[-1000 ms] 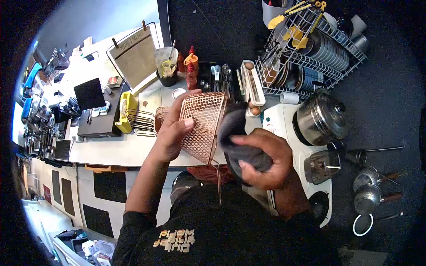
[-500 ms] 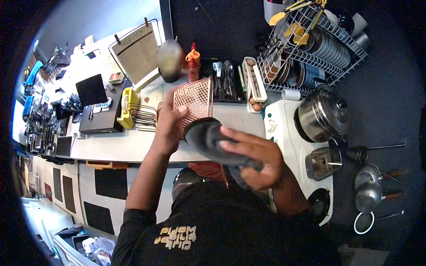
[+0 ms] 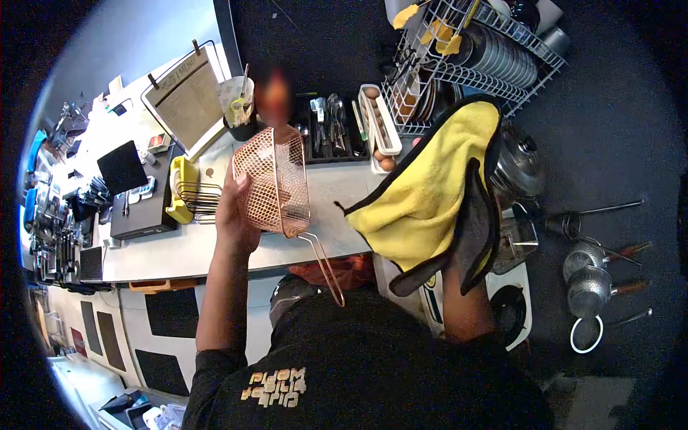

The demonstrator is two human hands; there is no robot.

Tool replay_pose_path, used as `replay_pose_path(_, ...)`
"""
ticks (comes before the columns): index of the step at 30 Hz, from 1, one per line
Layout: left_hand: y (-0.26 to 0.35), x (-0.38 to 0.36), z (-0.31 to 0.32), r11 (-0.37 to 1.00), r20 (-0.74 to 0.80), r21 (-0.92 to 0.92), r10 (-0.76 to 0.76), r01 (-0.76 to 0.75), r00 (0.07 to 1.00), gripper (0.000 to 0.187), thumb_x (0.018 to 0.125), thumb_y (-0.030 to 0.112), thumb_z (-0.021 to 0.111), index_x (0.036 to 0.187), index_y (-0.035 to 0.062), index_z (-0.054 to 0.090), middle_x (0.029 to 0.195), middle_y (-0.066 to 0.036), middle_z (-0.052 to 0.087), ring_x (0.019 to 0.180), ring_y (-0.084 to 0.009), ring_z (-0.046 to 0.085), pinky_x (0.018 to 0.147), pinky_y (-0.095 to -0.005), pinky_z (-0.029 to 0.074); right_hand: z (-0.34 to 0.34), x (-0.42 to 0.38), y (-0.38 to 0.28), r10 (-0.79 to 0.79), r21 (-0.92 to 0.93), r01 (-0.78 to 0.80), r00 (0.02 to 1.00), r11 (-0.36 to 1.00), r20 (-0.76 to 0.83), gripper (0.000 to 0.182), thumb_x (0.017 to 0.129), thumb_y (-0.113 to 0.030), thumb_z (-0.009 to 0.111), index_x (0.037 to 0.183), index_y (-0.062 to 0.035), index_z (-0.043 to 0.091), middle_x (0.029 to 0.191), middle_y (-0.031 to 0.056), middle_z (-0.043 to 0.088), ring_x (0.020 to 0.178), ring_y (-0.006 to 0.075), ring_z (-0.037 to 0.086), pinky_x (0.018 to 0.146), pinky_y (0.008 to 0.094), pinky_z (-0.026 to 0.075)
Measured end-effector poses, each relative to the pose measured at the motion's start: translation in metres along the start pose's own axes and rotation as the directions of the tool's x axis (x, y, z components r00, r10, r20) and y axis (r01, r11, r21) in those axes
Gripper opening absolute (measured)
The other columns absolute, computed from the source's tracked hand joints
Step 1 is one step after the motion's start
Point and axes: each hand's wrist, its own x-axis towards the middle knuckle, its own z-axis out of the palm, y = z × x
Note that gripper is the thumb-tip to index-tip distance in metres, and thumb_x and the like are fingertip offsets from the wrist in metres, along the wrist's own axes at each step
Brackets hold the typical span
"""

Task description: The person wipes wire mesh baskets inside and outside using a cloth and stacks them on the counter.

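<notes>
Copper-coloured wire mesh forms the frying basket (image 3: pixel 259 188) that we hold above the pale counter (image 3: pixel 337 193), left of centre. Our left hand (image 3: pixel 236 218) grips it from its left side, thumb pressed to the mesh, the other fingers mostly hidden. Its long wire handle (image 3: pixel 330 276) slants down toward our black shirt (image 3: pixel 416 365). To the right, apart from the basket, a yellow cloth (image 3: pixel 423 190) with black edging and a grey underside spreads over our right hand; we cannot tell whether those fingers are spread or pinching. Beyond lie a black cutlery tray (image 3: pixel 347 155) and a white egg holder (image 3: pixel 390 149). Behind the cloth, we partly see a lidded metal pot (image 3: pixel 527 158).
</notes>
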Motion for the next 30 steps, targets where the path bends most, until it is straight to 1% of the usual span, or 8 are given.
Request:
replay_pose_path(8,-0.004,0.000,-0.012,0.993,-0.048,-0.095,-0.078,0.073,0.996,0.059,0.091,0.028,0.051,0.141,0.0038,0.032,0.122,-0.017,0.057,0.104,-0.0261,0.063,0.086,-0.0385,0.056,-0.016,0.009,0.004,-0.201,-0.258,0.193,0.980,0.947,-0.004,0.042,0.092,-0.028,0.048,0.118,0.0017,0.060,0.111,0.0180,0.066,0.108,0.0305,0.060,0.100,0.0396,0.045)
replay_pose_path(12,-0.012,-0.008,0.019,0.973,0.010,0.187,-0.143,0.139,0.990,0.065,0.085,0.023,0.054,0.142,-0.0005,0.035,0.128,-0.014,0.055,0.116,-0.0230,0.056,0.100,-0.0362,0.044,0.041,-0.016,0.038,-0.013,-0.435,0.167,0.942,0.885,0.335,0.047,0.088,-0.025,0.047,0.125,0.0024,0.056,0.123,0.0204,0.061,0.113,0.0350,0.059,0.101,0.0428,0.045)
replay_pose_path(13,-0.013,-0.009,0.025,0.961,0.062,0.245,-0.148,0.129,0.987,0.067,0.083,0.023,0.056,0.142,-0.0005,0.035,0.129,-0.014,0.054,0.117,-0.0212,0.054,0.103,-0.0334,0.039,0.055,-0.024,0.047,0.058,-0.529,0.219,0.888,0.820,0.457,0.049,0.086,-0.024,0.047,0.127,0.0026,0.055,0.127,0.0212,0.059,0.114,0.0373,0.058,0.101,0.0440,0.045)
replay_pose_path(14,-0.013,-0.010,0.029,0.947,0.059,0.261,-0.208,0.186,0.976,0.063,0.086,0.021,0.053,0.143,0.0002,0.035,0.131,-0.013,0.053,0.118,-0.0196,0.053,0.103,-0.0324,0.038,0.053,-0.020,0.052,0.097,-0.733,0.501,0.792,0.461,0.603,0.048,0.084,-0.023,0.049,0.125,0.0019,0.056,0.128,0.0220,0.058,0.112,0.0380,0.059,0.097,0.0438,0.046)
replay_pose_path(16,-0.009,-0.009,0.041,0.977,0.111,0.194,-0.117,0.094,0.987,0.058,0.089,0.020,0.050,0.142,0.0006,0.037,0.132,-0.011,0.053,0.120,-0.0189,0.052,0.103,-0.0318,0.038,0.063,-0.012,0.068,0.374,-0.394,0.901,0.433,-0.179,0.820,0.047,0.077,-0.015,0.053,0.120,0.0011,0.061,0.130,0.0250,0.057,0.104,0.0386,0.063,0.090,0.0425,0.049)
replay_pose_path(19,0.001,-0.001,0.029,0.948,0.145,0.317,-0.071,0.022,0.987,0.057,0.089,0.017,0.054,0.142,0.0028,0.038,0.128,-0.010,0.054,0.118,-0.0192,0.053,0.102,-0.0315,0.039,0.055,-0.028,0.088,0.482,-0.281,0.943,0.333,-0.180,0.810,0.052,0.069,-0.022,0.061,0.116,-0.0005,0.063,0.132,0.0209,0.057,0.071,0.0306,0.061,0.066,0.0388,0.052)
replay_pose_path(24,0.010,-0.008,0.031,0.962,0.194,0.259,-0.137,0.084,0.971,0.060,0.086,0.012,0.054,0.142,0.0033,0.037,0.128,-0.011,0.053,0.120,-0.0196,0.050,0.103,-0.0321,0.037,0.074,-0.030,0.076,0.546,-0.216,0.921,0.368,-0.324,0.753,0.053,0.067,-0.016,0.062,0.118,-0.0018,0.064,0.129,0.0170,0.060,0.068,0.0261,0.061,0.064,0.0369,0.053)
replay_pose_path(30,0.011,-0.006,0.017,0.971,0.236,0.213,-0.161,0.110,0.958,0.083,0.076,0.030,0.058,0.148,0.0013,0.027,0.133,-0.018,0.051,0.119,-0.0265,0.053,0.100,-0.0380,0.043,0.071,-0.003,0.073,0.219,-0.447,0.795,0.562,-0.410,0.798,0.053,0.068,-0.005,0.050,0.119,0.0014,0.063,0.127,0.0208,0.060,0.106,0.0344,0.065,0.092,0.0384,0.051)
